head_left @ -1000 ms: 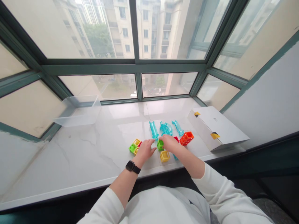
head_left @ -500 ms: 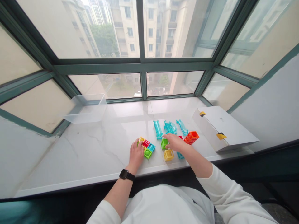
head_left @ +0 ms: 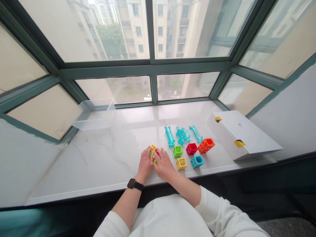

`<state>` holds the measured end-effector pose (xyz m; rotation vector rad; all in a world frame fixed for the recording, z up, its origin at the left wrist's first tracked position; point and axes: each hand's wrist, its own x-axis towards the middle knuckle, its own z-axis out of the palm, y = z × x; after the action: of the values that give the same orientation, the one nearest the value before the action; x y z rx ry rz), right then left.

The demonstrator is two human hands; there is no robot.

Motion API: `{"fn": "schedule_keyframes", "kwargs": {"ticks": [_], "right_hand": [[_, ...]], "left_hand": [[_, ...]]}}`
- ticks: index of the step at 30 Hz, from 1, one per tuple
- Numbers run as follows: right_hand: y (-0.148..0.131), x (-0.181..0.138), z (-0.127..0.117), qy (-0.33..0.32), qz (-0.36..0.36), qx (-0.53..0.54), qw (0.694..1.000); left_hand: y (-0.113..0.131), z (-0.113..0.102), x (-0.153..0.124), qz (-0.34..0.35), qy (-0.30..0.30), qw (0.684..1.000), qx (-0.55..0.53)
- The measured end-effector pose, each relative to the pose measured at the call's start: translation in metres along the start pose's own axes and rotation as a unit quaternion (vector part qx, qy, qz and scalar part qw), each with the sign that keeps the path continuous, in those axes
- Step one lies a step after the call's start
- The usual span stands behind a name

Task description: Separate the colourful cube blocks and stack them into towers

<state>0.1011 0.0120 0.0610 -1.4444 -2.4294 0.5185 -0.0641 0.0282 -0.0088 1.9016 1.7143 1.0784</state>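
My left hand and my right hand press together around a small cluster of plastic toy blocks, which they mostly hide. Yellow, green and red parts show between my fingers. To the right of my right hand stand separate hollow blocks: a green cube, a yellow cube, a red cube, a blue cube and an orange-red block. Behind them lie several teal translucent pieces: a straight tube, a curved piece and a slim piece.
The pieces lie on a white marble window sill. A transparent plastic bin stands at its far left, and a white cardboard box with yellow-black tape lies at the right. Green-framed windows run along the back.
My right hand has moved left from the green and red cubes to the cluster, joining my left hand. The red and blue cubes are now uncovered. The view has shifted slightly.
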Motion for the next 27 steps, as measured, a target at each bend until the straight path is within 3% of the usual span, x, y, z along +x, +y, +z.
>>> {"fn": "schedule_keyframes", "kwargs": {"ticks": [4,15,22,27], "right_hand": [[-0.004,0.005,0.026,-0.014,0.008,-0.035,0.999],[-0.002,0.005,0.030,-0.014,0.002,-0.055,0.998],[-0.001,0.007,0.037,-0.003,0.005,-0.052,0.999],[0.000,0.008,0.039,-0.001,0.004,-0.058,0.998]], "left_hand": [[-0.007,-0.008,-0.010,-0.019,0.036,0.999,-0.032],[-0.001,-0.017,-0.013,-0.108,0.065,0.988,-0.087],[-0.016,-0.035,-0.019,-0.085,0.031,0.995,-0.050],[-0.032,-0.051,-0.033,-0.136,0.084,0.984,-0.073]]}}
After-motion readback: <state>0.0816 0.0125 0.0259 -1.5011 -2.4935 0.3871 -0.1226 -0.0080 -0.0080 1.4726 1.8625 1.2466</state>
